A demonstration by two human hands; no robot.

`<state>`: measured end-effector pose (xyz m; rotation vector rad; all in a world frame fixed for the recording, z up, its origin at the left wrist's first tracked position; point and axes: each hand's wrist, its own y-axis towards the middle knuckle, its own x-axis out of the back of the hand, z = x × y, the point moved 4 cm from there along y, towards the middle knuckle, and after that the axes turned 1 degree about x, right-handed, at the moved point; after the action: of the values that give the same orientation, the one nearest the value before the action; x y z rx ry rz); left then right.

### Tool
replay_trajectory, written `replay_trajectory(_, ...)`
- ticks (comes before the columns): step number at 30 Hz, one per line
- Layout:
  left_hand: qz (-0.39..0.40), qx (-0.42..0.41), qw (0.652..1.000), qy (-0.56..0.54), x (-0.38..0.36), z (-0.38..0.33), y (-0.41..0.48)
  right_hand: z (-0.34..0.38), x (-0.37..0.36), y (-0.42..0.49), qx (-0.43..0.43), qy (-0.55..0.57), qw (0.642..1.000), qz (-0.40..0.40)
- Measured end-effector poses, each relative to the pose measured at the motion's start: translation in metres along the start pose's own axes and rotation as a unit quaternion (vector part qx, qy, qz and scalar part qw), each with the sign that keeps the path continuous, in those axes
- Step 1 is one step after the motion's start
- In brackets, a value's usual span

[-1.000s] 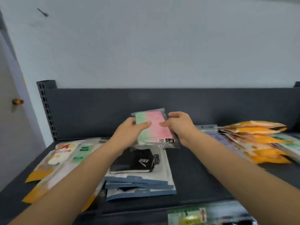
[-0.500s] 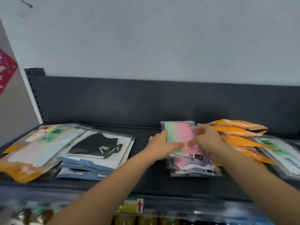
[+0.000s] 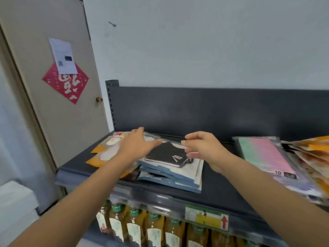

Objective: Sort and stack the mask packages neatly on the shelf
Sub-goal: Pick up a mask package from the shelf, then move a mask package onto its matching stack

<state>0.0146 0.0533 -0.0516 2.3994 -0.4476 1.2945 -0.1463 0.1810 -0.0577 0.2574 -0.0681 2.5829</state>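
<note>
Dark shelf [image 3: 222, 189], stack of black mask packages [image 3: 178, 177] mid-shelf between orange packs [image 3: 105, 154] and pink-green pile [image 3: 265, 154], left hand [image 3: 137, 147] flat at the top pack [image 3: 165, 152]'s left edge with fingers [image 3: 154, 142] straight, right hand [image 3: 204, 148] just above its right side, fingers loosely curled, gripping nothing. Best to close in from both sides together and nudge the skewed lower cards flush, pressing lightly. Legible: swoosh and what looks like "UIKE" on the top pack, "10" on the pink-green pile, red arrow on the shelf-edge label [image 3: 206, 218].
</note>
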Motion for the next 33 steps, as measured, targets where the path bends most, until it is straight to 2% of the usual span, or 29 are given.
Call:
replay_trajectory(2, 0.014, 0.052, 0.998, 0.029, 0.017, 0.05, 0.012, 0.001, -0.044, 0.009, -0.054, 0.013, 0.998, 0.037)
replay_trajectory(4, 0.042, 0.085, 0.995, 0.014, 0.028, 0.09, 0.022, 0.003, -0.086, 0.021, -0.09, 0.02, 0.994, 0.053)
replay_trajectory(9, 0.097, 0.061, 0.981, -0.158, 0.033, 0.13, 0.041, 0.007, -0.157, 0.053, -0.118, -0.01, 0.992, 0.034)
replay_trajectory(13, 0.084, 0.03, 0.984, -0.154, 0.035, 0.148, 0.054, 0.005, -0.18, 0.06, -0.131, 0.085, 0.987, -0.048)
replay_trajectory(16, 0.055, -0.032, 0.988, -0.143, 0.044, 0.144, 0.055, 0.004, -0.176, 0.057, -0.12, 0.14, 0.974, -0.128)
replay_trajectory(19, 0.066, -0.098, 0.975, -0.188, 0.048, 0.122, 0.05, 0.014, -0.161, 0.045, -0.076, 0.16, 0.962, -0.207)
replay_trajectory(24, 0.076, -0.15, 0.956, -0.24, 0.051, 0.056, 0.033, 0.045, -0.107, 0.0, 0.029, 0.154, 0.942, -0.298)
replay_trajectory(28, 0.133, -0.184, 0.93, -0.288, 0.033, -0.021, -0.001, 0.052, -0.036, -0.056, 0.085, 0.135, 0.913, -0.376)
replay_trajectory(33, 0.193, -0.254, 0.878, -0.358, -0.009, -0.131, -0.081, 0.04, 0.072, -0.146, 0.103, 0.092, 0.882, -0.451)
